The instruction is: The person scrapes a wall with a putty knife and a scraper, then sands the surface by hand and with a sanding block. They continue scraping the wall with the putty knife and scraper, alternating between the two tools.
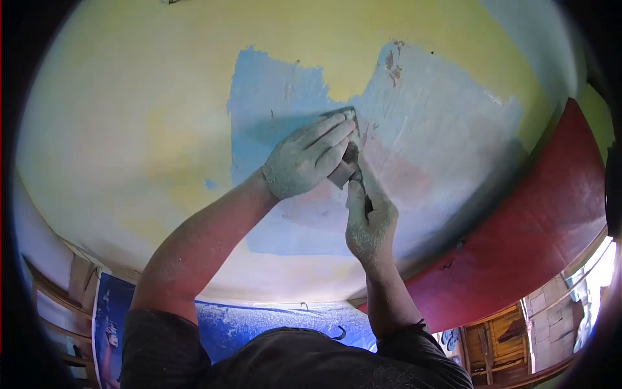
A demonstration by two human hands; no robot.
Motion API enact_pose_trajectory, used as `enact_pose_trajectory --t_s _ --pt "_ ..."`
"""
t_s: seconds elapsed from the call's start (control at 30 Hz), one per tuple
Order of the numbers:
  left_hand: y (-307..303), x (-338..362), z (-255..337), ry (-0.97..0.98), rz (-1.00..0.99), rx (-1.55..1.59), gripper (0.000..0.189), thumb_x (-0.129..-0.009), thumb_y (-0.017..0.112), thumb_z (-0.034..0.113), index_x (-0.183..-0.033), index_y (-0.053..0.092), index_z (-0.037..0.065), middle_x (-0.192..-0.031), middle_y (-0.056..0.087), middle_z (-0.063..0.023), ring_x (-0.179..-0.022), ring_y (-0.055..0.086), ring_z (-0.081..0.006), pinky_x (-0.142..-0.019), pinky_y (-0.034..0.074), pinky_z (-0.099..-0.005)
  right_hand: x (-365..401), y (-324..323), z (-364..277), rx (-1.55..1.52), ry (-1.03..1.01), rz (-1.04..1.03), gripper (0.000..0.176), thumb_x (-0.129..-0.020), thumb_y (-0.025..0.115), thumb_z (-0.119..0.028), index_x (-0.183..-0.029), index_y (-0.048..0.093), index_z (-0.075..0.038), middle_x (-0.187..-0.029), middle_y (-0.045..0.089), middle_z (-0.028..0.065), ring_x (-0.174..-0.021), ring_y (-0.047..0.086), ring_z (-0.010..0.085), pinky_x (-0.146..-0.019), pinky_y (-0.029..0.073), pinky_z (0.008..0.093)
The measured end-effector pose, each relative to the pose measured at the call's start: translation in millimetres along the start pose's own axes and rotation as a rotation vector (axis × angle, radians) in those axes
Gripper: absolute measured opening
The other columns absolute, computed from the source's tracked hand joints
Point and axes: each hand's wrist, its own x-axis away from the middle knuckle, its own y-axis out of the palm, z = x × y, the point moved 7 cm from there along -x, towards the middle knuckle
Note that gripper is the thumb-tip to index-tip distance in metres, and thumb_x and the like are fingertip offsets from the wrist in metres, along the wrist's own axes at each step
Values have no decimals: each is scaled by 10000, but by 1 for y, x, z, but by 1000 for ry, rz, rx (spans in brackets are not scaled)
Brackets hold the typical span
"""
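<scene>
Both dust-coated hands meet on a painted wall (291,227), at a patch where pale blue shows among yellow and whitish paint. My left hand (308,155) presses its fingers, close together, over a dark grey flat-edged hand tool (341,175). From below, my right hand (372,220) grips the lower end of the same tool, thumb and fingers closed around it. One dark corner of the tool points up past my left fingertips, against the wall. My fingers hide most of it, so its exact kind cannot be made out.
A red curved sheet (518,240) hangs along the right side, close to my right forearm. Below the wall runs a blue, dust-speckled surface (227,324). Wooden framing (495,343) stands at the lower right. Brown chipped marks (392,61) show on the wall above.
</scene>
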Motion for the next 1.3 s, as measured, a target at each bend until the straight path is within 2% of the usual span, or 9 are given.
enact_pose_trajectory --t_s 0.13,0.4,0.57,0.93,1.03,1.1,1.17,1.2,1.3 --pt "-4 -9 -8 50 -10 -32 398 -977 791 173 -1321 723 -16 -1539 731 -179 -1477 676 -373 -1206 612 -507 -15 -3 -8 18 46 -28 501 -1168 605 -19 -1666 609 32 -1123 831 192 -907 673 111 -817 576 306" --pt "-5 -8 -4 15 -40 -67 347 -981 785 168 -1285 744 5 -1532 744 -140 -1456 693 -337 -1184 637 -469 -10 0 1 -45 64 -37 510 -1156 614 -13 -1665 615 24 -1168 840 186 -882 658 101 -801 572 303" --pt "-13 -24 -12 16 -21 -65 331 -986 762 119 -1283 733 -25 -1507 756 -167 -1442 702 -348 -1172 639 -471 -25 -2 -4 -34 52 -15 504 -1159 606 -22 -1659 611 39 -1173 842 222 -899 690 116 -822 586 309" --pt "-18 -16 -6 -3 -56 -46 400 -971 790 107 -1348 738 -15 -1505 755 -177 -1456 697 -367 -1154 652 -479 -10 -1 -11 1 14 -37 510 -1143 624 -22 -1652 627 19 -1015 795 242 -808 680 150 -775 571 325" --pt "-13 1 2 -9 -60 -44 404 -969 796 106 -1351 734 -13 -1495 761 -178 -1439 709 -369 -1134 661 -477 -3 5 -4 29 -105 9 515 -1140 631 -23 -1653 627 12 -951 758 224 -768 657 158 -744 558 339" --pt "-15 -3 -3 6 -21 -65 377 -977 787 97 -1336 743 -11 -1481 769 -180 -1408 731 -363 -1140 657 -473 -7 7 -5 35 -118 17 517 -1139 632 -24 -1655 627 8 -929 743 223 -760 659 165 -735 556 348" --pt "-19 -13 -14 18 -4 -66 347 -981 780 89 -1311 750 -12 -1480 770 -181 -1396 740 -360 -1141 656 -473 -20 4 -17 19 -22 -22 519 -1138 629 -25 -1656 625 8 -928 741 235 -766 675 175 -738 559 357" --pt "-18 -15 -16 11 4 -61 260 -969 737 108 -1203 711 -3 -1529 726 -153 -1478 680 -344 -1206 621 -481 -20 4 -17 21 -31 -20 519 -1138 629 -26 -1656 625 6 -935 747 241 -765 678 179 -739 560 359" --pt "-23 -14 -8 16 -34 -60 302 -974 754 70 -1260 743 -26 -1492 766 -182 -1400 732 -370 -1151 650 -483 -13 5 -15 44 -91 8 521 -1137 632 -32 -1657 626 1 -954 761 259 -765 692 194 -746 567 368"
